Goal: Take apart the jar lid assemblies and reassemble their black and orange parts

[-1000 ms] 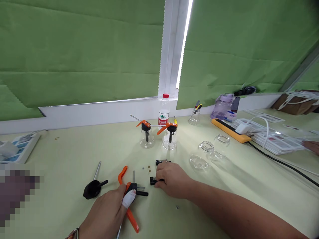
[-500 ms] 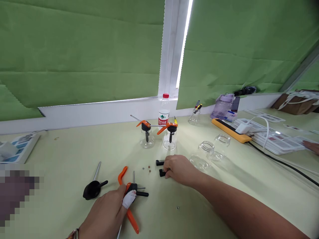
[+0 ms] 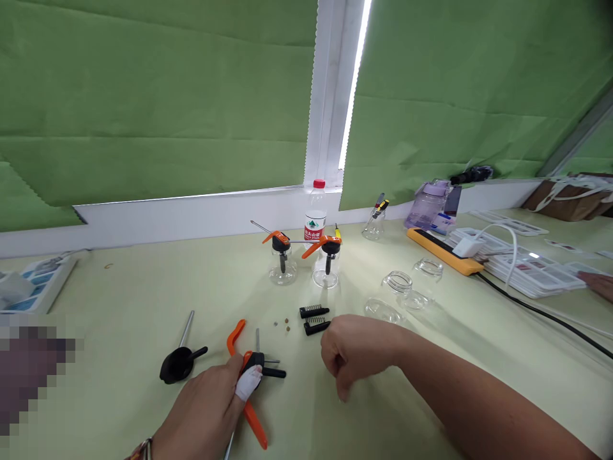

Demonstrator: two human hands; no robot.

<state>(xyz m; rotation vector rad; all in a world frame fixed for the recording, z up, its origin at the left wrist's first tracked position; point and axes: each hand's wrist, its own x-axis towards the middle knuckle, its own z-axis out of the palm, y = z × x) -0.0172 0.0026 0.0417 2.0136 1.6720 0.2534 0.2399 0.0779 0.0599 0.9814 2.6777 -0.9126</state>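
My left hand [image 3: 211, 390], with a white wrap on the thumb, grips a black-and-orange lever mechanism [image 3: 253, 363] with metal rods, holding it low over the table. Fingers curled, my right hand [image 3: 359, 351] reaches down to the tabletop; its fingertips are partly hidden, and I cannot see what they hold. Just beyond it lie two black pieces with springs [image 3: 315, 319]. Small metal and brown bits [image 3: 287, 324] are scattered to their left. Left of my left hand rests a black funnel-shaped part [image 3: 179, 364] with a metal tube.
Two glass jars with black-and-orange tops [image 3: 282, 259] stand ahead, near a water bottle [image 3: 316, 214]. Clear glass pieces [image 3: 398, 282] lie to the right. Farther right are an orange power strip [image 3: 445, 251], stacked white trays [image 3: 536, 275] and another person's hand [image 3: 596, 281].
My right hand has left the black spring pieces and come nearer to me, over the spot where a small metal piece lay. My left hand stays in place with the mechanism.
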